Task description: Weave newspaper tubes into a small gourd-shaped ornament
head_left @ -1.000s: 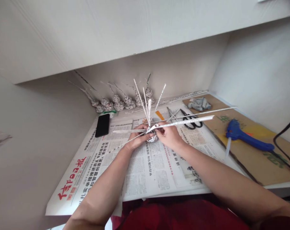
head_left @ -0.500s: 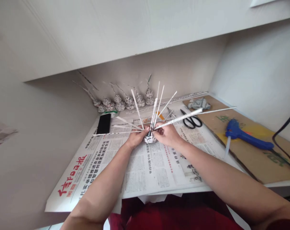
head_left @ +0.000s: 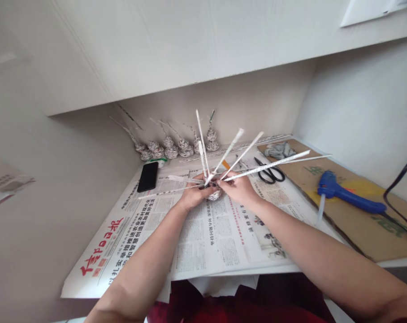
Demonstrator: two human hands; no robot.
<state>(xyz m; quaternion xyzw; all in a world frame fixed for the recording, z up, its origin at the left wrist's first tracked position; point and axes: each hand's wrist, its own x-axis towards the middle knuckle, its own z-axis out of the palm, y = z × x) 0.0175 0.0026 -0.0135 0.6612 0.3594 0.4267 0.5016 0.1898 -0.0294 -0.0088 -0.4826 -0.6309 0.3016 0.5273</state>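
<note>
Between my hands is a small round woven paper piece [head_left: 214, 194], made of rolled newspaper. Several rolled paper sticks [head_left: 230, 150] fan up and outward from its top. My left hand [head_left: 195, 194] closes round its left side, the thumb lying across the top by the stick bases. On the right side, my right hand [head_left: 237, 187] has its fingers closed at the piece's edge, near the base of a long paper stick [head_left: 274, 163] that points right. The fingertips of both hands are partly hidden by the sticks and the piece.
Several gourd-shaped woven paper pieces [head_left: 184, 147] stand along the back wall. A black phone [head_left: 147, 176] lies left, black scissors [head_left: 270, 172] lie right. A blue glue gun [head_left: 349, 194] rests on cardboard [head_left: 354, 229] beside crumpled grey material [head_left: 280, 150]. Newspaper [head_left: 203, 251] covers the table.
The paper sticks have shifted, and those in the middle now spread more widely. My left thumb has moved right across the top of the piece. The view has tilted slightly.
</note>
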